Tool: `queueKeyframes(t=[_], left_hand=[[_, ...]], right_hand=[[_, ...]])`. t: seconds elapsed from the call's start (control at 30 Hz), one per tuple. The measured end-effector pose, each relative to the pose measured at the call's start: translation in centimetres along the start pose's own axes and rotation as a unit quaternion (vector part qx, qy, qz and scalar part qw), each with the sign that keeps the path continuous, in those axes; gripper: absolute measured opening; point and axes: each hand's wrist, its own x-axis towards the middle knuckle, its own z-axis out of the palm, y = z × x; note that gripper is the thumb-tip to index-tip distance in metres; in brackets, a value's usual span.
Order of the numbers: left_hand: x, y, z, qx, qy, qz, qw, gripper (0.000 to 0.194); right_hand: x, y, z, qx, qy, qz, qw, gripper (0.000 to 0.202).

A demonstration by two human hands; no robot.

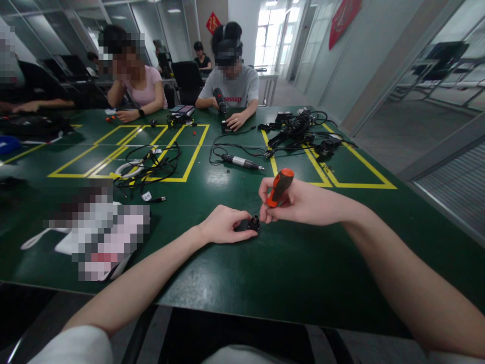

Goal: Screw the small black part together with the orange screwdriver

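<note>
My left hand (223,225) rests on the green table, its thumb and fingers closed around a small black part with a round, raised top (254,222). Just to the right, my right hand (291,199) grips a screwdriver (280,187) with an orange and dark handle. The handle points up and leans to the right. The screwdriver's tip is hidden by my fingers, so I cannot tell whether it touches the black part.
Beyond my hands lies a pen-shaped electric tool (242,162) with a cord. Tangled black cables (299,129) are heaped at the back right, others (162,164) at the left. A blurred-out item (113,237) lies front left. Across the green table (212,273), a person (235,83) holds a power tool.
</note>
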Motion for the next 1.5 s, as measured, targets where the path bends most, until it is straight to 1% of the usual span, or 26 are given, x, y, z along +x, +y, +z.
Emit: queueKeyframes(t=[0.1, 0.2, 0.27, 0.37, 0.47, 0.57, 0.67, 0.8, 0.9, 1.03, 1.13, 1.27, 1.37, 1.4, 1.5], left_hand=[[0.0, 0.0, 0.0, 0.001, -0.001, -0.002, 1.0, 0.036], [0.0, 0.1, 0.0, 0.002, -0.002, -0.002, 1.0, 0.033], [0.0, 0.1, 0.0, 0.007, -0.002, -0.001, 1.0, 0.032], [0.1, 0.2, -0.1, 0.012, -0.001, 0.0, 1.0, 0.034], [0.0, 0.2, -0.1, 0.012, -0.001, -0.001, 1.0, 0.035], [0.0, 0.2, 0.0, 0.011, 0.002, -0.003, 1.0, 0.035], [0.1, 0.1, 0.1, 0.007, 0.001, -0.003, 1.0, 0.037], [0.1, 0.0, 0.1, 0.009, 0.001, 0.0, 1.0, 0.037], [0.1, -0.1, 0.1, 0.008, 0.005, 0.005, 1.0, 0.036], [0.0, 0.0, 0.1, -0.001, 0.008, 0.01, 1.0, 0.036], [0.1, 0.0, 0.0, -0.002, 0.006, 0.006, 1.0, 0.035], [0.1, 0.1, 0.0, -0.003, 0.005, 0.002, 1.0, 0.038], [0.0, 0.0, 0.0, 0.002, 0.003, 0.004, 1.0, 0.039], [0.0, 0.0, 0.0, 0.003, 0.003, 0.005, 1.0, 0.039], [0.0, 0.0, 0.0, 0.001, 0.006, 0.006, 1.0, 0.037]], right_hand=[[0.1, 0.1, 0.1, -0.034, 0.02, -0.007, 0.999, 0.022], [0.1, -0.1, 0.3, -0.089, 0.042, 0.0, 0.995, 0.028], [0.2, -0.2, 0.5, -0.082, 0.045, 0.006, 0.996, 0.035], [0.3, -0.4, 0.8, -0.038, 0.047, 0.018, 0.998, 0.043], [0.3, -0.6, 0.9, -0.043, 0.042, 0.014, 0.998, 0.045], [0.1, -0.9, 0.8, -0.113, 0.046, -0.001, 0.993, 0.04], [-0.1, -1.0, 0.8, -0.203, 0.091, -0.006, 0.975, 0.031], [-0.1, -1.1, 0.9, -0.25, 0.112, -0.005, 0.962, 0.03], [0.0, -1.2, 0.9, -0.236, 0.13, -0.005, 0.963, 0.032], [0.0, -1.4, 0.7, -0.167, 0.133, -0.01, 0.977, 0.035], [-0.2, -1.5, 0.4, -0.141, 0.118, -0.026, 0.983, 0.032], [-0.6, -1.7, -0.1, -0.139, 0.076, -0.09, 0.983, 0.021], [-0.8, -1.6, -0.3, -0.136, 0.061, -0.105, 0.983, 0.016], [-0.9, -1.5, -0.3, -0.135, 0.067, -0.106, 0.983, 0.02], [-1.0, -1.0, -0.2, -0.134, 0.09, -0.123, 0.979, 0.051]])
